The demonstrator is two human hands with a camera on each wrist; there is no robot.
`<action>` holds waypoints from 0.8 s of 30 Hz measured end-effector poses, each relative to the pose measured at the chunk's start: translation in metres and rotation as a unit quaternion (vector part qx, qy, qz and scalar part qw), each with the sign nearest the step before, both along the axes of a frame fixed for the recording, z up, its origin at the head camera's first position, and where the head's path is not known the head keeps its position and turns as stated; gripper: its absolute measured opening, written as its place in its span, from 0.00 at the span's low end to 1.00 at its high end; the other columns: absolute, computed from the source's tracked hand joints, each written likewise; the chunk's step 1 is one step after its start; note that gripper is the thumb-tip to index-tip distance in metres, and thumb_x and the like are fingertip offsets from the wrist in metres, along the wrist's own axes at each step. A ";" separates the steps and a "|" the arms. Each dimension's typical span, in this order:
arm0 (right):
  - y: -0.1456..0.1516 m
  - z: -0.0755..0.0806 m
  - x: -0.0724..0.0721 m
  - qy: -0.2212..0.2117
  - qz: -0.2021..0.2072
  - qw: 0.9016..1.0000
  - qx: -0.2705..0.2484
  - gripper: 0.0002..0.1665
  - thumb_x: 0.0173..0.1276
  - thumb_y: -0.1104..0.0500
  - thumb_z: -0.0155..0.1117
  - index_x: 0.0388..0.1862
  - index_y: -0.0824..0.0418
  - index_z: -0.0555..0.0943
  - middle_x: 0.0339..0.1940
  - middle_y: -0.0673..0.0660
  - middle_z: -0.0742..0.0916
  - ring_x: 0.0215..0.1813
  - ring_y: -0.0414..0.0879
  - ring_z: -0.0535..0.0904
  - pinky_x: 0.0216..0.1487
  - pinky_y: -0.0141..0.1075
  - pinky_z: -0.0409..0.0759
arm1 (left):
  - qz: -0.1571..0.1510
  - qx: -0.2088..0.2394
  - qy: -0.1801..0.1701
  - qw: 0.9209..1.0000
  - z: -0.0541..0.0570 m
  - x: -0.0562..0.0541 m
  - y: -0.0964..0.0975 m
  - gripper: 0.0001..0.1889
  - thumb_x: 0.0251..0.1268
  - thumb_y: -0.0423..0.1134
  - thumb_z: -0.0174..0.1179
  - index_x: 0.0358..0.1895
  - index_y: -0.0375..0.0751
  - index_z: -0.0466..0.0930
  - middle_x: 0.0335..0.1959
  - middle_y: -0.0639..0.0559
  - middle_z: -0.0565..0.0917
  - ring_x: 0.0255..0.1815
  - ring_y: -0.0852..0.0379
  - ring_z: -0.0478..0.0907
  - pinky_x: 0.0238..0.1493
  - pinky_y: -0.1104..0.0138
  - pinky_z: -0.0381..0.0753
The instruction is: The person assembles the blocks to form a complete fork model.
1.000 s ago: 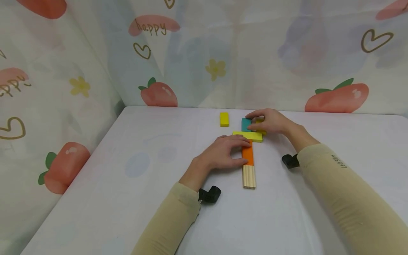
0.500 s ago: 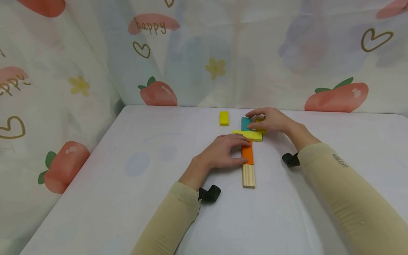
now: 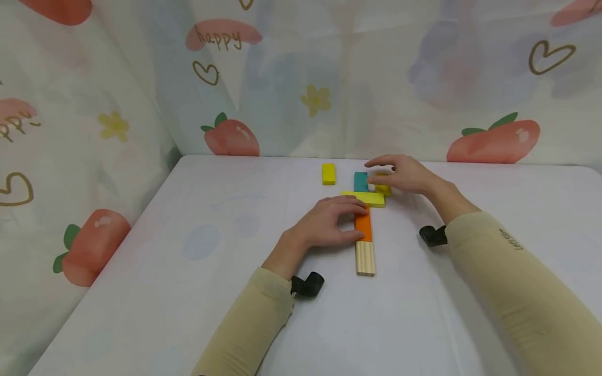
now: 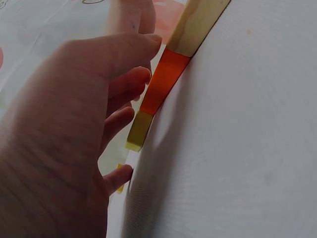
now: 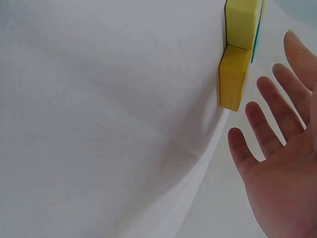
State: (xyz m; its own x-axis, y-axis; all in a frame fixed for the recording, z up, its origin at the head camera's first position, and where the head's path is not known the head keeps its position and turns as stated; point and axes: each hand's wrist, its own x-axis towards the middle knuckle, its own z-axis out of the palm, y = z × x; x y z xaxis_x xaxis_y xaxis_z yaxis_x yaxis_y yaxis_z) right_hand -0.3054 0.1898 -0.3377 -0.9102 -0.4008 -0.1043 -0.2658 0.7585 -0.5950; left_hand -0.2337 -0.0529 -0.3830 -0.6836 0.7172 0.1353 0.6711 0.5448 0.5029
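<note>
In the head view a row of toy blocks lies on the table: a plain wooden block (image 3: 365, 258) nearest, then an orange block (image 3: 363, 227), a yellow-green block (image 3: 369, 199) set crosswise, and a blue block (image 3: 360, 181) behind it. My left hand (image 3: 326, 222) rests at the orange block's left side, its thumb and fingertips over the block's edge and not wrapped round it. My right hand (image 3: 406, 173) hovers over a yellow block (image 3: 383, 188) right of the blue one. The right wrist view shows its fingers spread, apart from the yellow block (image 5: 234, 79).
Another yellow block (image 3: 328, 174) lies alone to the left of the blue block. White cloth covers the table (image 3: 141, 313). A printed curtain (image 3: 367, 78) stands along the back edge and the left side.
My right hand has lifted slightly off the blue and yellow blocks and drawn a little right. The left hand keeps its place at the orange block. No block visibly shifts.
</note>
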 end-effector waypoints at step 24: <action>0.005 0.003 0.023 0.037 0.001 0.999 -0.018 0.31 0.74 0.49 0.63 0.72 0.59 0.73 0.74 0.63 0.71 0.74 0.64 0.62 0.70 0.65 0.61 | 0.050 0.087 -0.004 0.995 0.001 -0.005 -0.008 0.23 0.68 0.43 0.64 0.65 0.47 0.78 0.65 0.56 0.78 0.67 0.59 0.70 0.70 0.69 0.62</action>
State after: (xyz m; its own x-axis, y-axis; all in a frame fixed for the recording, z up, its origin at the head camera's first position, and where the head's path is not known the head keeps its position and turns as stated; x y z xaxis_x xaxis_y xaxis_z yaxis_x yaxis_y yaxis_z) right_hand -0.2821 0.1952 -0.3352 -0.9140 -0.4051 -0.0218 -0.3119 0.7360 -0.6009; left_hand -0.2388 -0.0611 -0.3820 -0.7521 0.6116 0.2455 0.6132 0.5131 0.6005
